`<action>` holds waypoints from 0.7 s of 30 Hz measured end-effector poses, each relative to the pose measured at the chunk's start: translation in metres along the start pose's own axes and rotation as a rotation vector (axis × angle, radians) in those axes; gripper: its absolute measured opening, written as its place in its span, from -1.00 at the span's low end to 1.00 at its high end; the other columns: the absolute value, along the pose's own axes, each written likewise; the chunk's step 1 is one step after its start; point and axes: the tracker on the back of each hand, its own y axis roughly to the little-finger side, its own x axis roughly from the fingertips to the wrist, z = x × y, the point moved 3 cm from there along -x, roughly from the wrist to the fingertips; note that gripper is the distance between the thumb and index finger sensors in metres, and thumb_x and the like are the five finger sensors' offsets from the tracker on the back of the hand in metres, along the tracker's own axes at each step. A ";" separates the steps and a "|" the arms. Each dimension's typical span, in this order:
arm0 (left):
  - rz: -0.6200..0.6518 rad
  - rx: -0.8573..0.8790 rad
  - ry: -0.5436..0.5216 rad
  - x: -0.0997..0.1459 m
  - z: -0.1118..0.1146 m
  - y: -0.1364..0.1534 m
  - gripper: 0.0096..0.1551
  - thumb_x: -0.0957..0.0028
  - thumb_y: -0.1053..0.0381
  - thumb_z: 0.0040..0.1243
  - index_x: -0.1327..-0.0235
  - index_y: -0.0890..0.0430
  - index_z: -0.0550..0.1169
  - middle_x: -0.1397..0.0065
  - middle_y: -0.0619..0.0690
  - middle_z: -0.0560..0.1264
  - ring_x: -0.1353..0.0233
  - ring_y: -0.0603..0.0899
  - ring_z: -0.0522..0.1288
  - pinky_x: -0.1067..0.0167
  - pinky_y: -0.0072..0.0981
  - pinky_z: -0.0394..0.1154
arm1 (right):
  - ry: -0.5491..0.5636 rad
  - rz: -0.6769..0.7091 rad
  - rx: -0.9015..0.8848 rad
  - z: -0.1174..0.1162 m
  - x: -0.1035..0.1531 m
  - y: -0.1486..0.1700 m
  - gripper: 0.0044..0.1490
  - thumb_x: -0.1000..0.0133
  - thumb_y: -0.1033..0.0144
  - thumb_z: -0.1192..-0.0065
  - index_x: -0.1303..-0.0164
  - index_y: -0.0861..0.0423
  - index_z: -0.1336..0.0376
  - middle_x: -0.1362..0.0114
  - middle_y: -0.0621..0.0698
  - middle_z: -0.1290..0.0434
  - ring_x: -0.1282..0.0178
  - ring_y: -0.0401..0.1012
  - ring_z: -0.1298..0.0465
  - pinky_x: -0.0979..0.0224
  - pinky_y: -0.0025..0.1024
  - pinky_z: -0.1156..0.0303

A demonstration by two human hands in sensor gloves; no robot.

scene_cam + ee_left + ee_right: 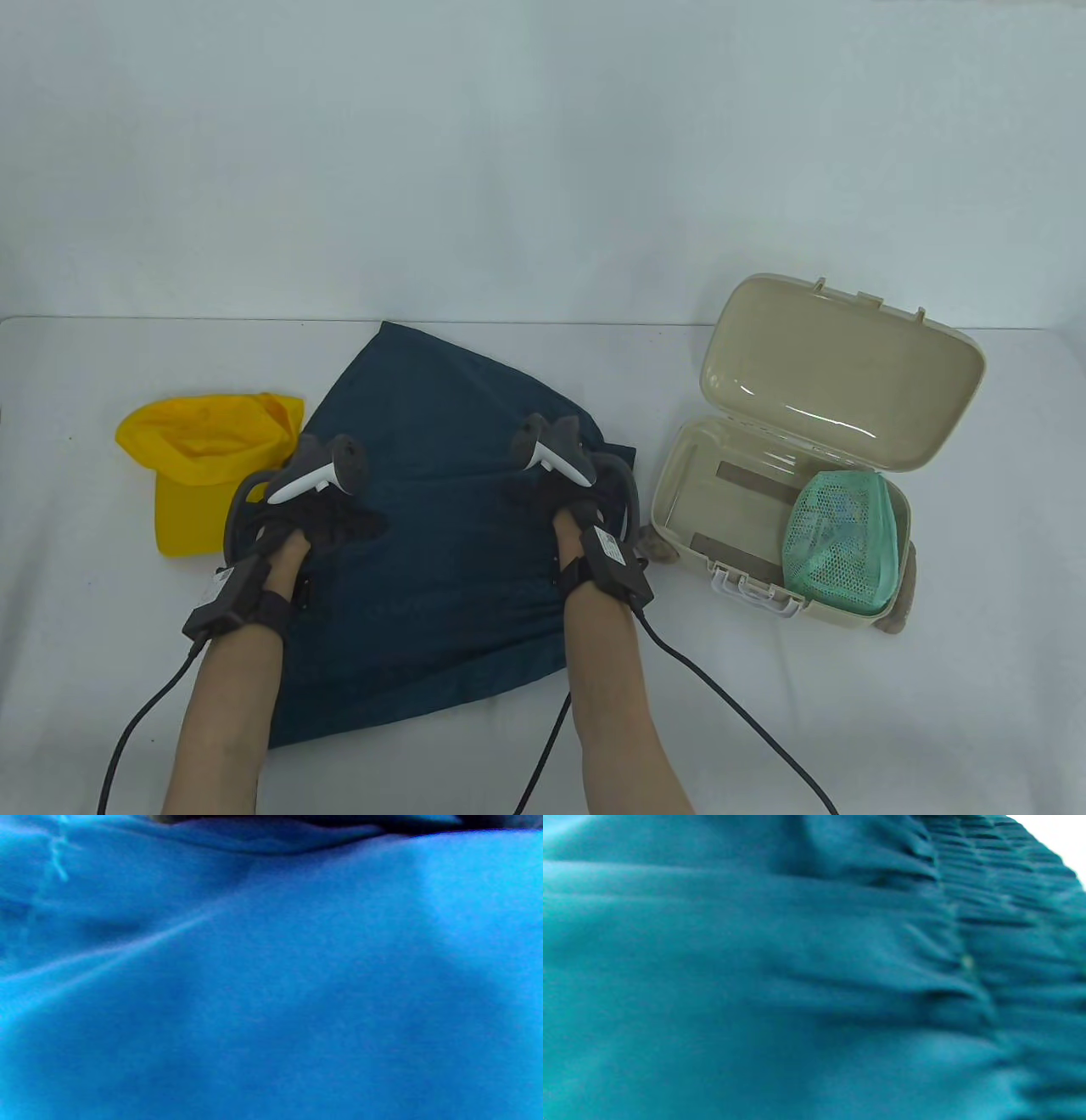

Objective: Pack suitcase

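Your left hand (318,514) and right hand (556,492) both lay on the dark blue garment (441,543) spread mid-table; whether their fingers gripped the cloth or lay flat, I could not tell. The yellow hat (199,463) sat just left of it, touching its edge. The beige suitcase (679,501) stood open at the right, a green mesh pouch (840,539) inside

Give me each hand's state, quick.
Left hand: on the dark blue garment; grip cannot be told.
Right hand: on the same garment; grip cannot be told.
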 end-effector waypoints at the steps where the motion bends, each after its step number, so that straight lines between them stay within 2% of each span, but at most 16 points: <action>1: -0.002 -0.004 0.003 0.000 0.000 0.001 0.15 0.06 -0.52 -0.09 -0.64 -0.02 -0.14 -0.74 0.17 -0.15 -0.70 0.35 -0.10 -0.58 0.17 0.07 | 0.001 -0.004 0.004 0.000 -0.001 0.002 0.27 -0.01 -0.47 0.30 -0.67 0.23 0.25 -0.74 0.29 0.15 -0.69 0.30 0.09 -0.57 0.29 0.00; 6: -0.005 -0.011 0.013 0.000 0.000 0.001 0.15 0.06 -0.52 -0.09 -0.63 -0.04 -0.18 -0.74 0.15 -0.17 -0.71 0.34 -0.11 -0.59 0.15 0.05 | -0.014 0.013 0.008 0.002 -0.001 0.002 0.27 -0.01 -0.47 0.30 -0.67 0.23 0.26 -0.74 0.30 0.15 -0.69 0.31 0.09 -0.57 0.29 0.00; 10: 0.034 0.030 -0.025 0.014 -0.013 -0.003 0.15 0.06 -0.52 -0.09 -0.64 -0.06 -0.19 -0.76 0.11 -0.20 -0.73 0.33 -0.14 -0.61 0.15 0.02 | 0.029 0.096 -0.021 0.018 0.014 -0.005 0.25 -0.02 -0.46 0.28 -0.68 0.20 0.26 -0.76 0.25 0.14 -0.71 0.30 0.06 -0.59 0.27 -0.01; 13: 0.048 -0.052 -0.062 0.039 -0.026 -0.005 0.17 0.05 -0.52 -0.09 -0.65 -0.05 -0.21 -0.77 0.11 -0.22 -0.73 0.34 -0.16 -0.61 0.16 0.02 | 0.071 0.172 -0.014 0.036 0.037 -0.010 0.23 -0.02 -0.46 0.27 -0.69 0.18 0.24 -0.77 0.23 0.12 -0.71 0.30 0.03 -0.59 0.26 -0.04; 16: 0.083 -0.106 -0.112 0.075 -0.036 -0.004 0.17 0.05 -0.52 -0.08 -0.66 -0.04 -0.19 -0.78 0.11 -0.20 -0.74 0.35 -0.14 -0.61 0.18 0.03 | 0.134 0.261 -0.005 0.056 0.071 -0.010 0.18 -0.03 -0.44 0.24 -0.69 0.13 0.19 -0.77 0.20 0.07 -0.72 0.29 -0.04 -0.59 0.25 -0.11; 21: 0.139 -0.139 -0.121 0.132 -0.029 0.002 0.17 0.05 -0.51 -0.04 -0.70 -0.02 -0.11 -0.81 0.11 -0.11 -0.76 0.36 -0.02 -0.59 0.25 0.12 | 0.222 0.394 0.098 0.064 0.127 -0.009 0.12 -0.04 -0.42 0.18 -0.67 0.10 0.08 -0.75 0.17 -0.07 -0.69 0.20 -0.23 -0.55 0.18 -0.26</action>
